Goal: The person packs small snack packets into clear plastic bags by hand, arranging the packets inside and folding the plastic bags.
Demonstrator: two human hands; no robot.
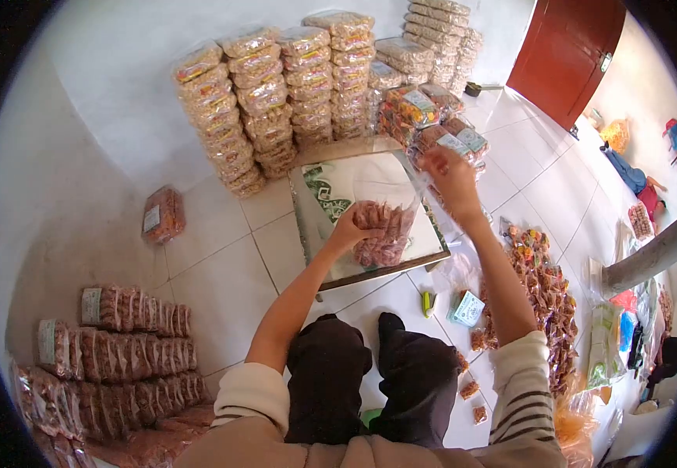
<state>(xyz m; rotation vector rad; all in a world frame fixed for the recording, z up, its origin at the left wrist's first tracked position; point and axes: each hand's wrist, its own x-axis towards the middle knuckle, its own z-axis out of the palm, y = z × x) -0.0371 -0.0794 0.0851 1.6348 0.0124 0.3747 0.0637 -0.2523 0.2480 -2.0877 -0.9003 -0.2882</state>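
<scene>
1. Clear bag of pinkish-brown pieces (385, 235): thin, glossy, crinkled plastic film.
2. Low, square white-and-green worktop (337, 253): smooth, shiny top, brown wood-look edge.
3. Tall stacks of pale packs (256, 97): shiny clear plastic.
4. White square floor tiles (225, 269): smooth, glossy.
5. Rust-red door (566, 58): smooth, faintly glossy.
6. Black trousers (327, 382): matt cloth.
7. Cream, dark-striped sleeve (521, 390): matt, knit-looking cloth.

On white floor tiles (225, 249): beige plastic-wrapped stacks (254, 93) and a low wood-edged table (369, 168), perhaps bearing a clear bag of brown pieces (385, 234).
</scene>
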